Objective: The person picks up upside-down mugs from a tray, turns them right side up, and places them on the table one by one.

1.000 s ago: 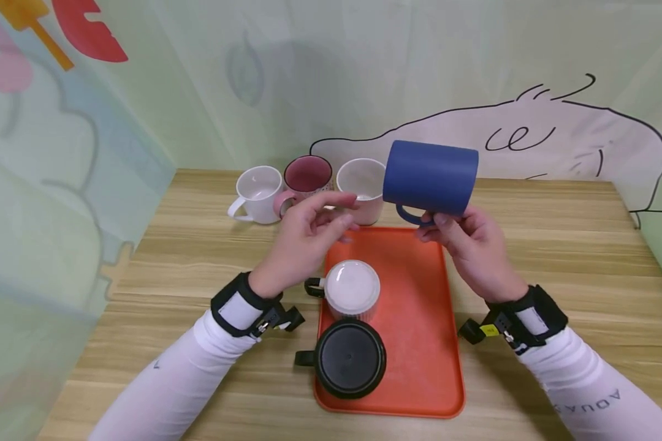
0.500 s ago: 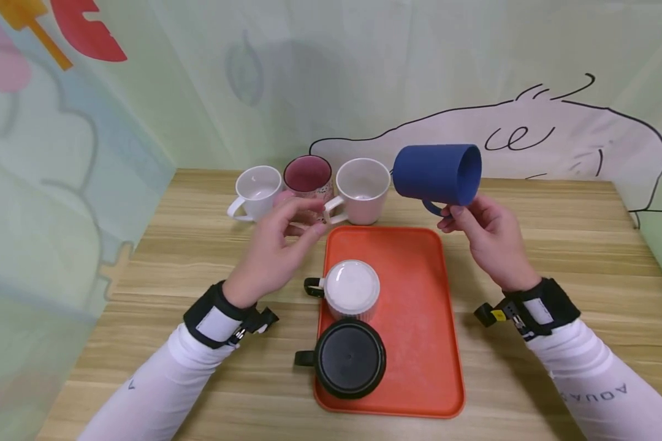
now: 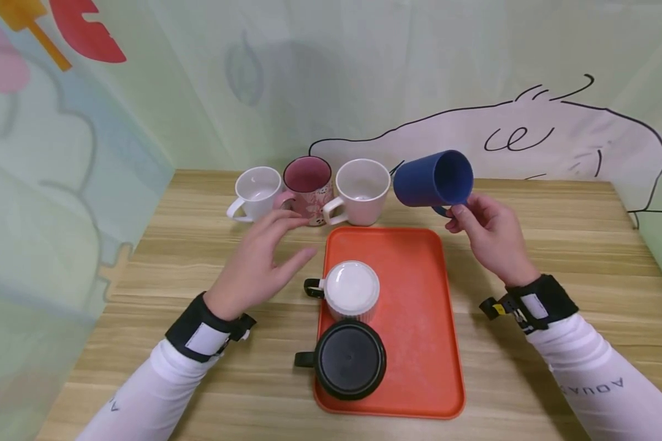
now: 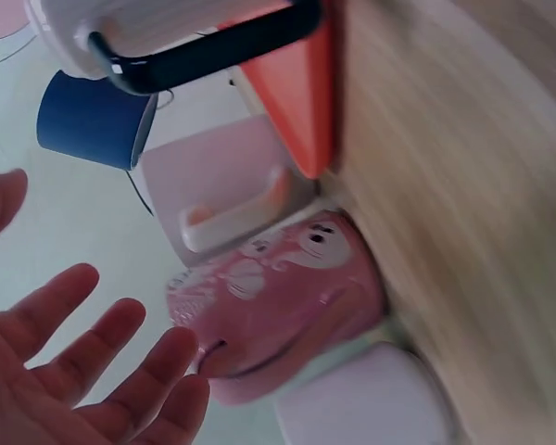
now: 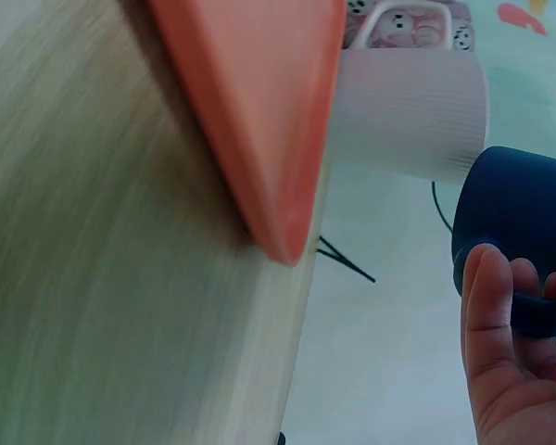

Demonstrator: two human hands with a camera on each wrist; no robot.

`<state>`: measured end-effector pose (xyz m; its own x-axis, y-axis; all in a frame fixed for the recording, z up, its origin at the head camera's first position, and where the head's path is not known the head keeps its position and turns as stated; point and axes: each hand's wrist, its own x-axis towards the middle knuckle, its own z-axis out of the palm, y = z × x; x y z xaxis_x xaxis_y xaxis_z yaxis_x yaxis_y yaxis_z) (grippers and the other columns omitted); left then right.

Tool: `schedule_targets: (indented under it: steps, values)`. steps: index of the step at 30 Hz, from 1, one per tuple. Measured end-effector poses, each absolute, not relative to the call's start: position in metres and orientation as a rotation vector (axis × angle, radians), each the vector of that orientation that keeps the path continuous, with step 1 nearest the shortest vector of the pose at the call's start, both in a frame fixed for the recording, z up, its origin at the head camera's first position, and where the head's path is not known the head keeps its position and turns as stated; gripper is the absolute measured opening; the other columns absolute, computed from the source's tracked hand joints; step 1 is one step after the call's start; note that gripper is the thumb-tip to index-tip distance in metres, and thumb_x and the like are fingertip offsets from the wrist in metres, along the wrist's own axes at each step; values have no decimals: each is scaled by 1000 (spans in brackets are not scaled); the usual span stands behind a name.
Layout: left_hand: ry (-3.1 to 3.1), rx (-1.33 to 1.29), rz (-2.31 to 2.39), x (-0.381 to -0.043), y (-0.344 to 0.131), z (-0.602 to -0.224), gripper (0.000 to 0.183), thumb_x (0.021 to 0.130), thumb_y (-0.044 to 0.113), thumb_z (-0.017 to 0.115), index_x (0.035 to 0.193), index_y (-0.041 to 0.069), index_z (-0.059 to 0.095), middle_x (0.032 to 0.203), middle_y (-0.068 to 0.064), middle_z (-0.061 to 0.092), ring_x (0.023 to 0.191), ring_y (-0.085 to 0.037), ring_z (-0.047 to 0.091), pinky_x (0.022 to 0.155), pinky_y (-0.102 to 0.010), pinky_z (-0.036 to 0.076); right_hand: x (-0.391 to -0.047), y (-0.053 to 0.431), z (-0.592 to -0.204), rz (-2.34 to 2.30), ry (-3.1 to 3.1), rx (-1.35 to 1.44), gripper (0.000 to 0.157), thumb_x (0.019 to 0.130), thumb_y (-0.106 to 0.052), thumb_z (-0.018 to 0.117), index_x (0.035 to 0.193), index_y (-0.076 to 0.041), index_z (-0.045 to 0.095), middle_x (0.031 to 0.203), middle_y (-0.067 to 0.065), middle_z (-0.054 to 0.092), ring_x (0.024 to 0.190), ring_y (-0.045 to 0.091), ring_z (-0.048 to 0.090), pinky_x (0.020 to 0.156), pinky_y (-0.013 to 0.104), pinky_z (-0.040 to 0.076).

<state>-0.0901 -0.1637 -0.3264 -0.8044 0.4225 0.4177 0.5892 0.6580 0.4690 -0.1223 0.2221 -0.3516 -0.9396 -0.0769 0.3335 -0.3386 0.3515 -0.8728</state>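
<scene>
Over the counter (image 3: pixel 579 251), the right hand (image 3: pixel 492 237) holds a blue cup (image 3: pixel 421 181); the left hand (image 3: pixel 258 264) is wide, near a pink cup (image 3: pixel 316 201).

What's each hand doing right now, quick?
Left hand: open, holding nothing.
Right hand: closed, holding the blue mug tipped sideways.
</scene>
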Motion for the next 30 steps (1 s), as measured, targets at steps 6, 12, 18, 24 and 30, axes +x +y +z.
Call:
schedule_targets:
  steps: [6,12,18,24,30]
  values:
    - [-2668,-791,-837,-85,-175,-337,57,91,49,68,132,10,62,139,-2,53,130,-21,46,106,-43,39,-126,224,-358,1522,-2438,346,22,99,-15,62,110,4,66,90,14,69,72,19,67,71,21,56]
    - [-2705,-785,-785,-81,-187,-346,64,90,54,66,135,9,60,141,-6,51,130,-23,44,106,-45,38,-130,227,-363,1423,-2503,339,25,99,-21,62,110,1,66,91,17,69,72,16,66,69,23,57]
    - [-2732,-780,-736,-78,-196,-355,69,88,58,66,137,9,59,145,-9,48,133,-25,41,108,-46,37,-135,227,-367,1363,-2545,322,26,99,-24,62,110,-1,67,90,16,70,70,16,66,66,24,57]
    - [-2729,-789,-672,-77,-204,-362,74,87,62,65,137,9,58,144,-8,48,133,-24,41,108,-46,36,-139,224,-368,1316,-2597,318,26,99,-28,62,108,-4,67,87,12,70,69,18,65,62,19,53]
    - [-2738,-802,-599,-76,-209,-366,75,87,64,63,138,9,58,146,-12,46,135,-31,40,110,-52,32,-142,224,-371,1293,-2636,317,26,99,-27,62,108,-3,66,88,14,69,70,21,66,60,19,52]
